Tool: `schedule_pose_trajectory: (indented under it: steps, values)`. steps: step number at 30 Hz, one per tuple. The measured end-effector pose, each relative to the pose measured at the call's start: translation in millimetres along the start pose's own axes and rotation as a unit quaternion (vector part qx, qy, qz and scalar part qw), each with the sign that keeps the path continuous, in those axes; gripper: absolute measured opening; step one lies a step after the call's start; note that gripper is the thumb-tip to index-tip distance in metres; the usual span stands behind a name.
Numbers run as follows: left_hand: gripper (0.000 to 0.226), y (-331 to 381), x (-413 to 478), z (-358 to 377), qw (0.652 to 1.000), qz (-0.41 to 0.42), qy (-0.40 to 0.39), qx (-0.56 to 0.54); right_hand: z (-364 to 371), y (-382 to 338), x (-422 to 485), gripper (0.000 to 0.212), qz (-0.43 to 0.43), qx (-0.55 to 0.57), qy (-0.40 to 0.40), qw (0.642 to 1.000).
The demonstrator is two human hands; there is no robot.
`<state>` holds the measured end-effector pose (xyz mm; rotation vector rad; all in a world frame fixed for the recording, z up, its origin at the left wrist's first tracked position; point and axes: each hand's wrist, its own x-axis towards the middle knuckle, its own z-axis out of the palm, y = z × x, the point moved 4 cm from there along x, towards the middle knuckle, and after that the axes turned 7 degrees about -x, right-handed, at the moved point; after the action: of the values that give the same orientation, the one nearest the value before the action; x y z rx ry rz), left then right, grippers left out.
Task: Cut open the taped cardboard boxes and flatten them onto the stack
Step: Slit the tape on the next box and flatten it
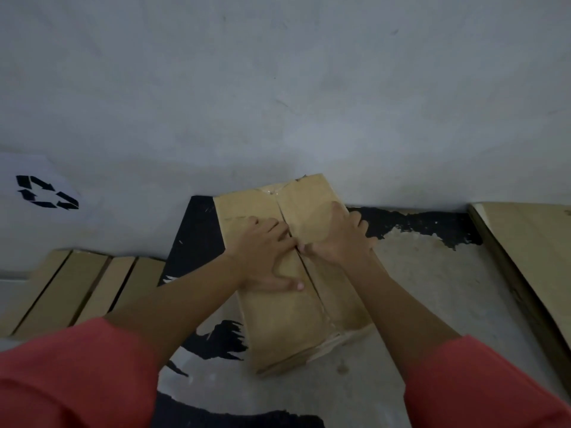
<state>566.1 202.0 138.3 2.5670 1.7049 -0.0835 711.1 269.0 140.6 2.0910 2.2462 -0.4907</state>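
Observation:
A brown cardboard box [287, 322] stands on the floor against the wall, its top flaps meeting in a centre seam with clear tape at both ends. My left hand [265, 251] lies flat on the left flap, fingers spread and reaching the seam. My right hand [336, 239] rests on the right flap, its fingertips curled into the seam gap at the middle. No knife shows in either hand. Red sleeves cover both upper arms.
Several flattened cardboard pieces [80, 288] lie side by side along the wall at the left. A large flat cardboard sheet [531, 257] leans at the right. A white surface with a black recycling symbol [46, 193] is at far left. The grey wall [278, 88] is close ahead.

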Motion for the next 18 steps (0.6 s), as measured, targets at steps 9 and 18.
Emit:
schedule_pose_trajectory:
  steps: [9,18]
  values:
    - [0.071,-5,30,-14,0.97,-0.02,0.118,-0.212,-5,-2,-6,0.105,-0.032,0.017,-0.055,0.998]
    - [0.049,-6,24,-23,0.924,0.006,0.285,-0.254,-19,-5,-2,0.102,-0.084,0.015,-0.135,0.987]
